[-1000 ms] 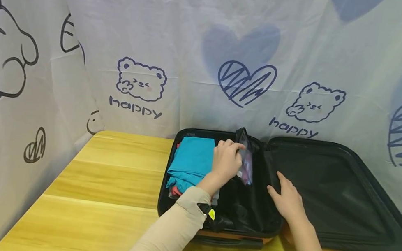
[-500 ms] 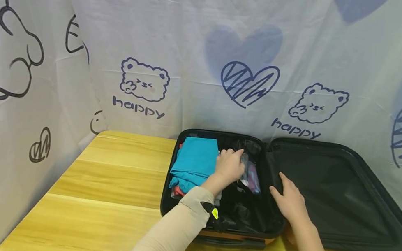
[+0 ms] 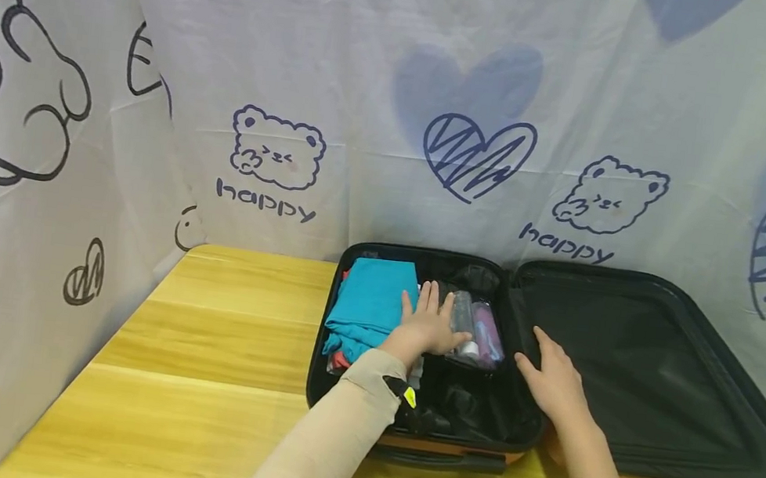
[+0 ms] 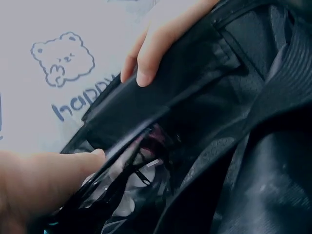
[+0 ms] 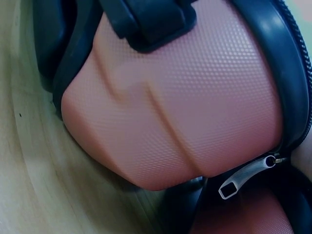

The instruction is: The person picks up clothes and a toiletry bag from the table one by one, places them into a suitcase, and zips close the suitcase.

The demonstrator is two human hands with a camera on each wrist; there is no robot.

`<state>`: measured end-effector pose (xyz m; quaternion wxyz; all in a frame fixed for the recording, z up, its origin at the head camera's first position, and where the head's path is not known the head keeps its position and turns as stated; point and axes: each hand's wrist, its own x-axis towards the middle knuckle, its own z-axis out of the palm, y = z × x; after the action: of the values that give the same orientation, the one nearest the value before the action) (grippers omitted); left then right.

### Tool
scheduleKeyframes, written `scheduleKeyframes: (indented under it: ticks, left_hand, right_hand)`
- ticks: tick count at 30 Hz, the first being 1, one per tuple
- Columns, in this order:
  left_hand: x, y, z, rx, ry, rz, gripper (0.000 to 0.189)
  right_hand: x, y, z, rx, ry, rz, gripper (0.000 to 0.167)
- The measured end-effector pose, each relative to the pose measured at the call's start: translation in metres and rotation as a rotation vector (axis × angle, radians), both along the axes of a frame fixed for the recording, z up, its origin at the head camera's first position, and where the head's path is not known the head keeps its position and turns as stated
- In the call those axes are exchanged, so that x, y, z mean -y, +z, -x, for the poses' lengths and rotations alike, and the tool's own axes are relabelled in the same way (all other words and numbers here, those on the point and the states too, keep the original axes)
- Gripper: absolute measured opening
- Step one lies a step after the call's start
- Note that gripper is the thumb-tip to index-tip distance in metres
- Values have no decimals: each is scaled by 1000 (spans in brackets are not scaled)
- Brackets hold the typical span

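My left hand (image 3: 424, 329), fingers straight and spread, reaches into the left half of an open black-lined suitcase (image 3: 452, 439). Its thumb lies at the edge of a clear pouch (image 3: 486, 333) holding grey and purple items. Left of this hand sits a folded teal garment (image 3: 373, 293), with red cloth (image 3: 339, 361) peeking out beneath. My right hand (image 3: 554, 381) rests with extended fingers on the suitcase's edge near the hinge. In the left wrist view its fingers (image 4: 151, 56) lie over the black edge, and the left thumb (image 4: 78, 165) is beside the pouch.
The suitcase's right half (image 3: 630, 370) lies open on the yellow wooden table (image 3: 201, 344). Its pinkish-orange shell (image 5: 195, 97) and a metal zipper pull (image 5: 246, 176) show in the right wrist view. A printed curtain (image 3: 376, 49) hangs close behind and along the left.
The pouch, earlier lifted and tilted in my left hand, now lies flatter in the suitcase. My left hand has let go, lowered and spread its fingers. The right hand stays nearly still.
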<state>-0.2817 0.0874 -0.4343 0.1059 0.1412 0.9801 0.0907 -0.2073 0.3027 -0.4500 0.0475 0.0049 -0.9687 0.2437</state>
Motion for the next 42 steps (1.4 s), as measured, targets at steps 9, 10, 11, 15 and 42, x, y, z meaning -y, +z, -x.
scheduleKeyframes:
  ticks: [9,10,11,15,42]
  left_hand:
    - [1,-3,3,80,8,61,89]
    - [0,-5,5,87,10,68,90]
    - [0,-8,8,96,13,76,90]
    - [-2,-18,18,132,14,92,93]
    - [7,14,5,-164,35,-247,48]
  right_hand:
    - [-1,2,2,-1,-1,-10,68]
    - [-1,2,3,-7,-1,-12,68]
    - [0,2,3,-10,-1,-13,68]
    - [1,3,3,-23,3,-13,67]
    - [2,3,0,-3,-9,-6,67]
